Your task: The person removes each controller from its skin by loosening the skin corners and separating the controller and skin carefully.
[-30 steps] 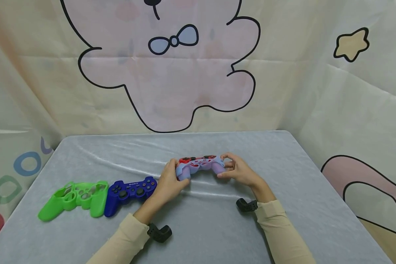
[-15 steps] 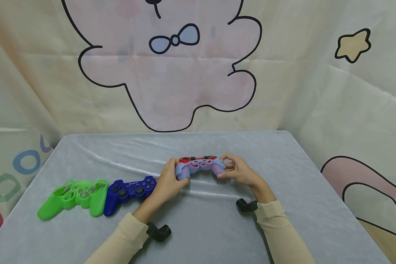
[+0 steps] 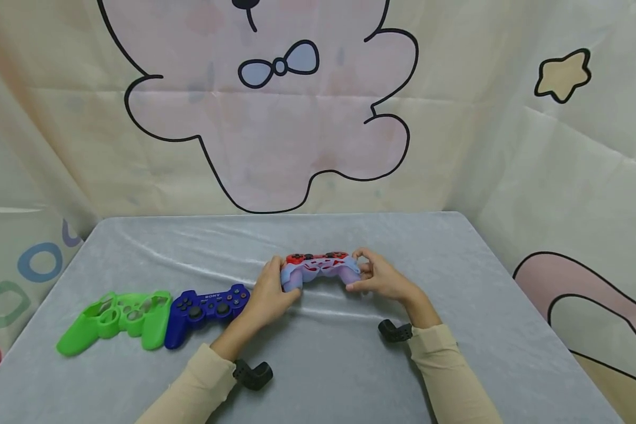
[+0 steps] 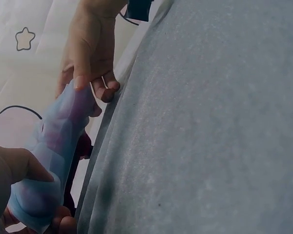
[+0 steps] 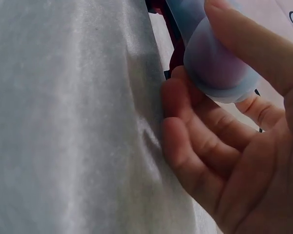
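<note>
A red game controller (image 3: 337, 255) sits partly inside a pale blue-and-purple silicone cover (image 3: 321, 268), near the middle of the table in the head view. My left hand (image 3: 267, 296) grips the left end, and in the left wrist view its thumb presses on the cover (image 4: 56, 141). My right hand (image 3: 384, 277) holds the other end between thumb and curled fingers. In the right wrist view the covered grip (image 5: 217, 61) lies between the thumb and fingers of the right hand (image 5: 234, 131).
Left of my left hand lie a blue controller (image 3: 206, 312) and a green silicone cover (image 3: 119, 321), side by side. A grey cloth covers the table (image 3: 328, 371). Behind it hangs a printed curtain (image 3: 275, 129). Each wrist wears a black camera.
Both hands keep their hold on the controller and its cover, with hardly any movement. The whole view shifts slightly.
</note>
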{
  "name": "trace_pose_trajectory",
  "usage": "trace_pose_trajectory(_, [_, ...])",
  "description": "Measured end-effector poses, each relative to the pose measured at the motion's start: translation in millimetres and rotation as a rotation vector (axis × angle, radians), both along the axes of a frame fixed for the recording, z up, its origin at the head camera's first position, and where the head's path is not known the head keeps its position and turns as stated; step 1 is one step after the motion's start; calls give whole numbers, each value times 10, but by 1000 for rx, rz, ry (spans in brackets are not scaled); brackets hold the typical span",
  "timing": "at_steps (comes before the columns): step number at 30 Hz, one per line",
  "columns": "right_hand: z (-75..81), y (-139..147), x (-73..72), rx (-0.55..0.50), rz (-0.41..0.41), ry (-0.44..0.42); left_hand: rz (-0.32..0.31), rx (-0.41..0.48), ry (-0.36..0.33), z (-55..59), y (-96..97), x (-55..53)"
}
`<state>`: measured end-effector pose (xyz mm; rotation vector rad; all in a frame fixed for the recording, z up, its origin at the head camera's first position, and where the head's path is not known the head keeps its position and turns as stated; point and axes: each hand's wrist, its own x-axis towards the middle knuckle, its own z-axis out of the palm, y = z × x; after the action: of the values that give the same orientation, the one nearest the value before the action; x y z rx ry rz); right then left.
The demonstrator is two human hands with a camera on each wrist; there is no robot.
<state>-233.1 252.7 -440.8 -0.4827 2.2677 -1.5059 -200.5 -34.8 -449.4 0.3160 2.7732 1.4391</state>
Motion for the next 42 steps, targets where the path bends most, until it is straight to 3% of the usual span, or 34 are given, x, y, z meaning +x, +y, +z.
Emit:
trace_pose_trajectory(13, [45,-23,28,-19,-21,22,-5,8,-4,21,2,9])
trace_pose_trajectory(32, [48,-36,5,35,-44,89,18,10,-6,18,-4,1])
trace_pose_trajectory(42, [54,-56,-4,40,-65,78,38,-4,-9,13,5,-12])
